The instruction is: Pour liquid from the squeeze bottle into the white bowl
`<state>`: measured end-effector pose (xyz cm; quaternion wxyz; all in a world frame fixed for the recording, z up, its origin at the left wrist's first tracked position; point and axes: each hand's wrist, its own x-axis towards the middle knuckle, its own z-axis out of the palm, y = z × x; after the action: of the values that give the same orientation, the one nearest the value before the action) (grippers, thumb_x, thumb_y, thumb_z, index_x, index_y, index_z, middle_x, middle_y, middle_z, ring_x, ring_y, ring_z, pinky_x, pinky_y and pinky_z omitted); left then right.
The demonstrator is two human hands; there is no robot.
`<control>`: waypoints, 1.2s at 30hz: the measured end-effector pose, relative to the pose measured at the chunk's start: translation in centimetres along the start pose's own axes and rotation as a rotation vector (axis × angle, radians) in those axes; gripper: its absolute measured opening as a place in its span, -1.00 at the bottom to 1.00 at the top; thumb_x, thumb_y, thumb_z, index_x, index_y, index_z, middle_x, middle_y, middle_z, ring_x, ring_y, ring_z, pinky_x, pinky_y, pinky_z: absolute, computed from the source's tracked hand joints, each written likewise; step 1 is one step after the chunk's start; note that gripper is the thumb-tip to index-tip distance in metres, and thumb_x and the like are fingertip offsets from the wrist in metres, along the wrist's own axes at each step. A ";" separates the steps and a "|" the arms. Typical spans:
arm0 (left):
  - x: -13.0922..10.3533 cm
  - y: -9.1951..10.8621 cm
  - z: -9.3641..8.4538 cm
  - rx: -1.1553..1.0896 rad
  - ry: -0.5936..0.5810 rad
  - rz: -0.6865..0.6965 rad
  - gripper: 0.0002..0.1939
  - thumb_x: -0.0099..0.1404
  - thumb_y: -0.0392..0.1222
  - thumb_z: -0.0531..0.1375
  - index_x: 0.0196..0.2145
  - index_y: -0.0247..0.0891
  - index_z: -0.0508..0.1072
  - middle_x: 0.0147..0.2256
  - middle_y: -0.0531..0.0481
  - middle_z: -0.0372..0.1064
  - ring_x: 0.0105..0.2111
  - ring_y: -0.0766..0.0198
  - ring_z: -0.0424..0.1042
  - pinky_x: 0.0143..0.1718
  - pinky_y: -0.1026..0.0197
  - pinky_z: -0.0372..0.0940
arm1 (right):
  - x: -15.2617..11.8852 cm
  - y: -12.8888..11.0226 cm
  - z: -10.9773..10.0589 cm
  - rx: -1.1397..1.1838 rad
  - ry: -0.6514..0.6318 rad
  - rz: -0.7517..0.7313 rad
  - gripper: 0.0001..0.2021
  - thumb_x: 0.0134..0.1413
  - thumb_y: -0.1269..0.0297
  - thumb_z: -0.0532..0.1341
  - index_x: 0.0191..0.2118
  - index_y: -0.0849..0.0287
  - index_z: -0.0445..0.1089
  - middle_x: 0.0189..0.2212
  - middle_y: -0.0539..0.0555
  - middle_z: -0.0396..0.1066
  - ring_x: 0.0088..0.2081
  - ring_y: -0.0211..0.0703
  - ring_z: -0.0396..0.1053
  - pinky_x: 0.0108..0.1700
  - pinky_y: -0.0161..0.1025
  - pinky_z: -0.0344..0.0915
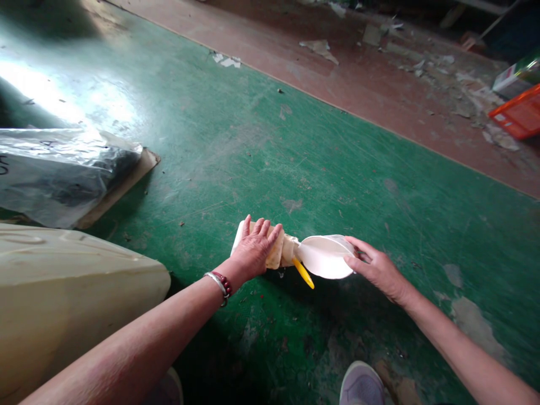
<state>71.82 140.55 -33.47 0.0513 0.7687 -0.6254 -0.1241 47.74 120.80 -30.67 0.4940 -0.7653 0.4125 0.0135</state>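
Note:
My left hand (257, 244) lies over a pale cream container (275, 254), its fingers spread across the top and gripping it. Dirty tan material surrounds the container's right end (289, 250). A yellow handle-like piece (304, 274) sticks out there, pointing down and to the right. Just right of it is a white funnel-shaped scoop (327, 257), tilted with its wide mouth toward my right hand (375, 267). That hand pinches the scoop's rim between thumb and fingers. Whether the scoop's narrow end touches or enters the container is unclear.
A large yellowish plastic jug (80, 304) stands at lower left. Behind it lies a clear plastic bag (67, 169) on cardboard. An orange crate (517, 115) is at far right. My shoe (361, 385) stands on the scuffed green floor (270, 152); debris lies on the brown strip.

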 end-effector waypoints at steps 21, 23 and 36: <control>-0.7 0.0 -1.0 -0.096 0.009 -0.033 0.03 -0.21 -0.18 0.29 0.22 -0.27 -0.04 0.10 -0.28 0.11 0.15 -0.12 0.03 0.24 -0.29 -0.33 | -2.5 2.8 0.0 0.830 -0.112 0.287 -0.40 0.00 0.13 0.27 0.16 0.17 0.19 -0.01 0.16 0.39 0.01 0.10 0.34 0.01 -0.03 0.34; -1.0 0.2 -1.3 -0.106 0.018 -0.054 0.05 -0.22 -0.16 0.31 0.22 -0.28 -0.04 0.10 -0.28 0.11 0.15 -0.12 0.04 0.24 -0.29 -0.32 | -3.1 2.2 -0.7 0.830 -0.122 0.277 -0.39 0.03 0.13 0.25 0.19 0.18 0.15 -0.01 0.17 0.38 0.00 0.11 0.35 -0.01 -0.01 0.35; -1.5 2.5 -3.3 -0.188 0.075 -0.072 0.02 -0.21 -0.12 0.31 0.20 -0.29 -0.02 0.08 -0.28 0.14 0.12 -0.13 0.07 0.23 -0.30 -0.29 | -5.2 -0.3 -4.2 0.761 -0.090 0.199 -0.38 0.00 0.09 0.27 0.18 0.14 0.19 0.03 0.14 0.35 -0.02 0.08 0.35 -0.20 -0.19 0.44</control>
<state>69.98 141.23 -29.46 0.1421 0.7866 -0.5805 -0.1549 42.88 120.86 -26.12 0.7562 -0.4823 0.4381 -0.0593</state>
